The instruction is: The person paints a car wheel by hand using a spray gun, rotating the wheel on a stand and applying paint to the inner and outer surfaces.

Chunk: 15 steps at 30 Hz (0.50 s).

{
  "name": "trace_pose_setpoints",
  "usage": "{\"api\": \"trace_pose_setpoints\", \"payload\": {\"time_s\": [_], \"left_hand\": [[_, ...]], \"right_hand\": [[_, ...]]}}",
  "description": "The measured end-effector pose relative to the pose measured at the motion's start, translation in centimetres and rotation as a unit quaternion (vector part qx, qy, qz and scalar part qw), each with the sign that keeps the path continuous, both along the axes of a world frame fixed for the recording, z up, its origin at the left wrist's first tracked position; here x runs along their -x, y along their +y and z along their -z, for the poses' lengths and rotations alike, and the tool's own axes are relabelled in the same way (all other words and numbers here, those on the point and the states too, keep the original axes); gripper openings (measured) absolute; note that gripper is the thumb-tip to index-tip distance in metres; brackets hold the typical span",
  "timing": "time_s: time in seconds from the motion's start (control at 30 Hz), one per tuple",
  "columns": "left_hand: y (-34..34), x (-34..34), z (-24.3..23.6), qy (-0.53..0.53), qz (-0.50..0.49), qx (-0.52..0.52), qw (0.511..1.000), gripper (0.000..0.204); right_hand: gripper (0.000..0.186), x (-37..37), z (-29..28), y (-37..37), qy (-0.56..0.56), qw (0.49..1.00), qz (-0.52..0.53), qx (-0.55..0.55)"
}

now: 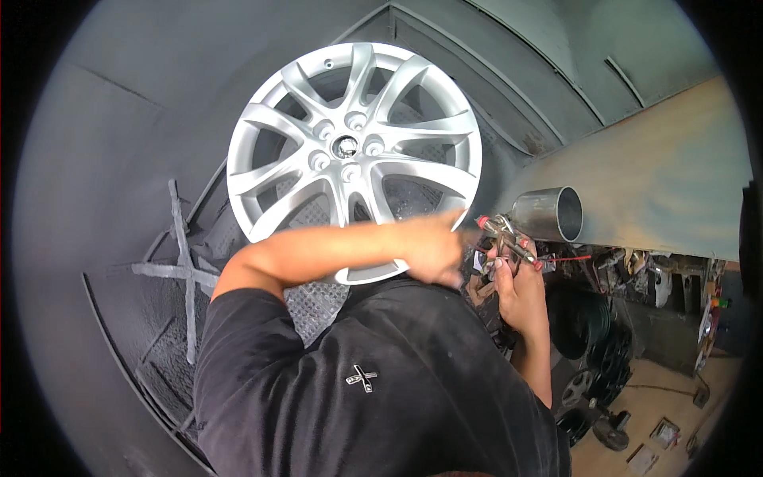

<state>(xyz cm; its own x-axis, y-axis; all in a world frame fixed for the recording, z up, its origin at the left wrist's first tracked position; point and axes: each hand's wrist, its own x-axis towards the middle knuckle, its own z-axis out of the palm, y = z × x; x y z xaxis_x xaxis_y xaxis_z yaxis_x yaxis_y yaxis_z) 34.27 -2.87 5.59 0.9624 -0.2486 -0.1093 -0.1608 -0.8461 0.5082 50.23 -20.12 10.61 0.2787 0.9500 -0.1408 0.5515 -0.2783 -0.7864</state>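
A silver alloy wheel with paired spokes stands in front of me, its face toward me. My right hand is wrapped round a spray gun at the wheel's lower right. A metal cup sits on the gun, its round end facing right. Across my front reaches my left arm, hiding part of the lower rim. My left hand is near the gun, apart from its red tip. One finger points toward the upper right; the others are smeared by motion.
Dark, paint-coated walls curve around the wheel. A grey taped cross shape is at the left. Beneath the wheel shows a textured metal surface. Cluttered shelving and dark round items lie to the lower right.
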Motion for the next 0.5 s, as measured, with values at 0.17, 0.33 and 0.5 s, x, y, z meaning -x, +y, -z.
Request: {"api": "trace_pose_setpoints", "payload": {"time_s": [0.17, 0.33, 0.5], "left_hand": [[-8.0, 6.3, -0.7, 0.047, -0.151, 0.367, 0.917, 0.039], [-16.7, 6.0, 1.1, 0.000, -0.325, 0.478, 0.816, 0.032], [-23.0, 3.0, 4.7, -0.034, -0.567, 0.328, 0.755, 0.020]], "right_hand": [[0.019, -1.2, -0.7, -1.6, 0.139, 0.987, 0.011, 0.074], [0.021, -3.5, 5.3, -5.7, 0.043, 0.992, -0.115, -0.017], [0.041, -4.6, 13.2, -10.7, -0.011, 0.970, -0.244, 0.008]]}}
